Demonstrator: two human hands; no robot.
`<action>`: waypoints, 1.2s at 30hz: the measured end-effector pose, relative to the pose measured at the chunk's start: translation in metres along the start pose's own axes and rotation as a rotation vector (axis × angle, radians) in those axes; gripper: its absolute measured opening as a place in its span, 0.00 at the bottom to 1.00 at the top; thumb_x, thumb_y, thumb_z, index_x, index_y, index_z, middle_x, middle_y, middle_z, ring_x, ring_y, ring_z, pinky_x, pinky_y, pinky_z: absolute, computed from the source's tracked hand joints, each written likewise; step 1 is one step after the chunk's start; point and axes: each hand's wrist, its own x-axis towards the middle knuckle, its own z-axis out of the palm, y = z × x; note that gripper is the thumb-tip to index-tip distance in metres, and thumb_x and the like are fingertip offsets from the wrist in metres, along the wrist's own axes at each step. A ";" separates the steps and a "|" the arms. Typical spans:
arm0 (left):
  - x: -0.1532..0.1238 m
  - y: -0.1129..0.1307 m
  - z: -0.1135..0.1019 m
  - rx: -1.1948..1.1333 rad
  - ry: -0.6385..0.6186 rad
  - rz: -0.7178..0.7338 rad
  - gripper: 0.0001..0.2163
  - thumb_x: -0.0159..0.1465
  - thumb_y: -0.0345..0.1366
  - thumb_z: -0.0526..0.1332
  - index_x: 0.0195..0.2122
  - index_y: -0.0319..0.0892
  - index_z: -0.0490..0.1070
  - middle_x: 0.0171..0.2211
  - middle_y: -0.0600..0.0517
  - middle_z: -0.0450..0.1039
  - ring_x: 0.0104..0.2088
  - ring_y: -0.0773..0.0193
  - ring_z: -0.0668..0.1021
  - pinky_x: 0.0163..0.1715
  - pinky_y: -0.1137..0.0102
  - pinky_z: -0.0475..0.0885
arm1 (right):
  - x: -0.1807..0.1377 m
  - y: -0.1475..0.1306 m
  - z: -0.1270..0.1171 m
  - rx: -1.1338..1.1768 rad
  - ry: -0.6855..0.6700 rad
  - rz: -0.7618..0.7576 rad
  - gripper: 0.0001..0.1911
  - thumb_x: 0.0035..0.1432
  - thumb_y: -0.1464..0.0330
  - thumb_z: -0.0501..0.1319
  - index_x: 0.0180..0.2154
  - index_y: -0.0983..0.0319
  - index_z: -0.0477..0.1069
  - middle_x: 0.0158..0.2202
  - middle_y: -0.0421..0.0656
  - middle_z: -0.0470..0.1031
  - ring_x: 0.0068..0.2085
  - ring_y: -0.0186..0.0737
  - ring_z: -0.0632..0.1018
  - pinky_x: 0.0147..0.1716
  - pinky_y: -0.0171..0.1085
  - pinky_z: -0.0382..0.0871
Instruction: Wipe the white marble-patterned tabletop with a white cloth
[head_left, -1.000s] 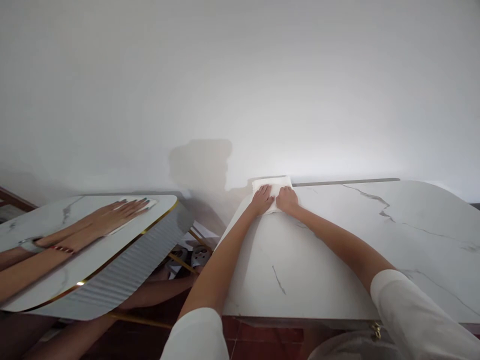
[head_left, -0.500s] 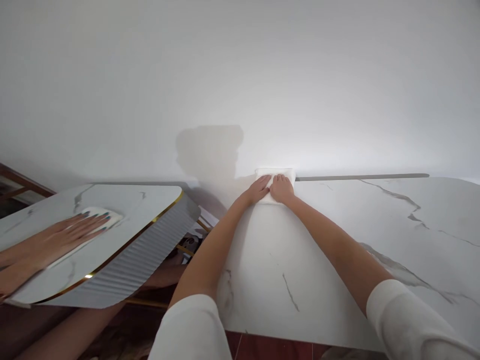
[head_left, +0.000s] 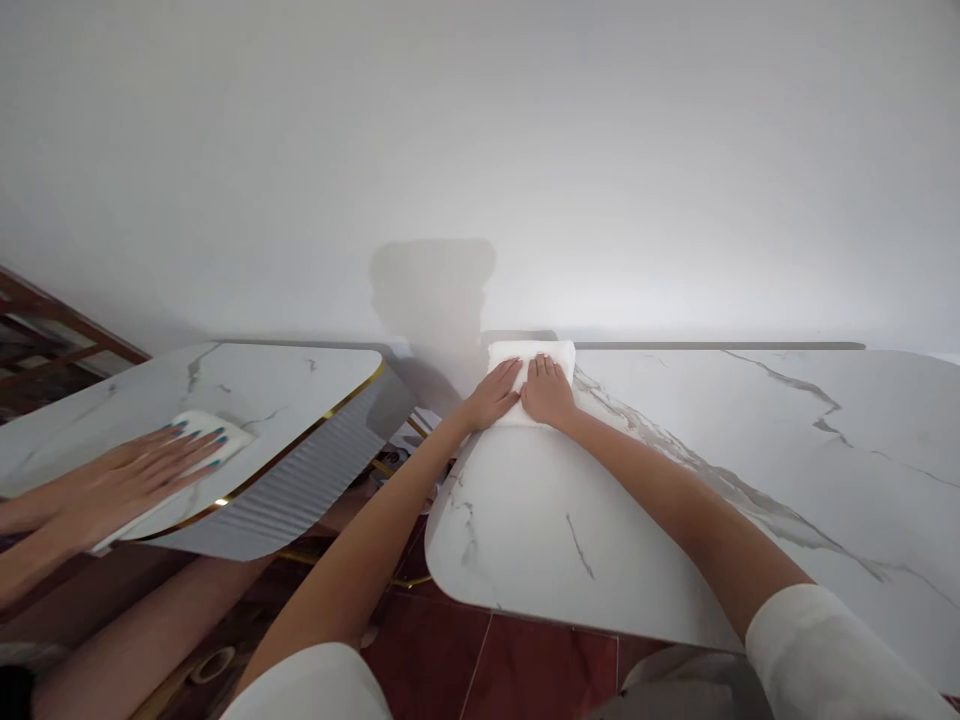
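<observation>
Apparently you are at the wiping step, and the next move seems to call for even, flat pressure as the stroke runs along your table (head_left: 525,540) without slipping off its rounded corner. Counting from the biggest down, you face one wall (head_left: 637,170). Near it are two tables in all: yours, pale with grey veins, and a neighbouring table (head_left: 300,395) to your left with a gold band. Two cloths show, both white. Your cloth (head_left: 531,349) lies at the far left corner of your table, close to the wall; whether they touch is hard to tell. The second cloth (head_left: 238,437) sits on the other table, beneath a co-worker's two overlapping hands (head_left: 154,468). Your own hands also number two, side by side: your left hand (head_left: 491,398) and right hand (head_left: 549,392) rest flat on the cloth, fingers extended, gripping nothing.
</observation>
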 end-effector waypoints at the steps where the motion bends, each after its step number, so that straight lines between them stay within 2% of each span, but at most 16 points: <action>1: -0.006 0.006 -0.003 -0.003 -0.014 0.003 0.34 0.66 0.54 0.35 0.65 0.32 0.46 0.66 0.39 0.45 0.66 0.54 0.50 0.64 0.57 0.45 | -0.007 -0.004 -0.002 0.006 -0.003 0.006 0.29 0.64 0.69 0.44 0.62 0.81 0.50 0.65 0.61 0.50 0.65 0.54 0.53 0.61 0.48 0.46; 7: -0.051 0.046 -0.028 -0.013 -0.096 -0.001 0.32 0.68 0.53 0.36 0.67 0.38 0.40 0.68 0.43 0.41 0.67 0.55 0.47 0.64 0.57 0.46 | -0.052 -0.034 -0.018 0.029 -0.033 0.021 0.30 0.64 0.69 0.45 0.62 0.82 0.48 0.65 0.62 0.47 0.65 0.54 0.51 0.62 0.47 0.45; 9: -0.067 0.059 -0.035 -0.012 -0.099 -0.010 0.32 0.68 0.53 0.36 0.67 0.40 0.39 0.68 0.44 0.41 0.67 0.55 0.47 0.64 0.56 0.46 | -0.068 -0.045 -0.022 0.045 -0.044 0.025 0.31 0.64 0.69 0.45 0.62 0.82 0.48 0.65 0.63 0.47 0.66 0.55 0.50 0.62 0.48 0.44; 14: -0.113 0.091 -0.047 0.006 -0.110 0.009 0.32 0.68 0.52 0.38 0.67 0.36 0.39 0.67 0.41 0.42 0.66 0.53 0.48 0.64 0.54 0.47 | -0.112 -0.071 -0.028 0.072 -0.034 0.018 0.30 0.63 0.70 0.46 0.62 0.83 0.48 0.65 0.64 0.46 0.66 0.56 0.50 0.62 0.48 0.44; 17: -0.140 0.108 -0.053 0.024 -0.088 0.010 0.30 0.68 0.49 0.40 0.68 0.40 0.38 0.68 0.44 0.42 0.66 0.54 0.50 0.63 0.55 0.49 | -0.139 -0.085 -0.031 0.097 -0.019 -0.015 0.30 0.63 0.69 0.47 0.62 0.83 0.49 0.65 0.64 0.47 0.65 0.57 0.51 0.62 0.48 0.44; 20: -0.155 0.120 -0.057 0.044 -0.072 0.000 0.29 0.68 0.47 0.41 0.68 0.43 0.38 0.67 0.47 0.43 0.66 0.54 0.51 0.63 0.56 0.51 | -0.154 -0.092 -0.035 0.144 -0.018 -0.033 0.31 0.63 0.69 0.49 0.62 0.83 0.50 0.65 0.64 0.47 0.65 0.56 0.51 0.63 0.49 0.45; 25: -0.149 0.136 -0.051 0.068 -0.090 -0.052 0.29 0.66 0.45 0.43 0.67 0.42 0.44 0.66 0.45 0.49 0.65 0.53 0.55 0.62 0.55 0.54 | -0.166 -0.081 -0.042 0.158 -0.031 -0.038 0.30 0.63 0.71 0.49 0.61 0.83 0.51 0.64 0.65 0.48 0.65 0.54 0.52 0.62 0.49 0.46; 31: -0.126 0.158 -0.026 0.129 0.016 -0.135 0.26 0.68 0.41 0.38 0.64 0.36 0.53 0.62 0.40 0.57 0.62 0.55 0.60 0.62 0.55 0.56 | -0.173 -0.052 -0.047 0.085 -0.003 -0.106 0.27 0.64 0.72 0.46 0.60 0.81 0.54 0.64 0.64 0.52 0.64 0.54 0.56 0.61 0.49 0.49; 36: -0.091 0.144 -0.014 0.117 0.040 -0.088 0.26 0.68 0.40 0.38 0.63 0.34 0.54 0.62 0.40 0.57 0.63 0.54 0.58 0.63 0.55 0.54 | -0.147 -0.032 -0.044 0.054 -0.013 -0.089 0.27 0.64 0.72 0.45 0.61 0.82 0.53 0.63 0.64 0.53 0.64 0.55 0.56 0.61 0.47 0.48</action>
